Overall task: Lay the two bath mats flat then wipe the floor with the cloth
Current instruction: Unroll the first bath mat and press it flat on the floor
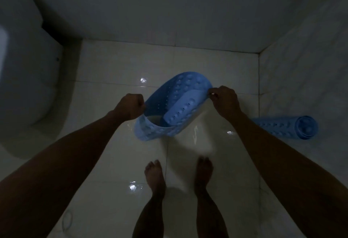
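A blue rubber bath mat (pixel 175 106) with bumps and small holes hangs curled above the white tiled floor (pixel 116 64). My left hand (pixel 130 106) grips its left edge in a closed fist. My right hand (pixel 224 99) pinches its right edge. The mat still curves in a loose loop between them, its lower end near the floor. A second blue bath mat (pixel 288 127) lies rolled up on the floor at the right, by the wall. No cloth is in view.
A white toilet (pixel 24 64) stands at the left. Tiled walls (pixel 188 11) close off the far side and the right, forming a corner. My bare feet (pixel 178 177) stand on the wet, shiny floor below the mat.
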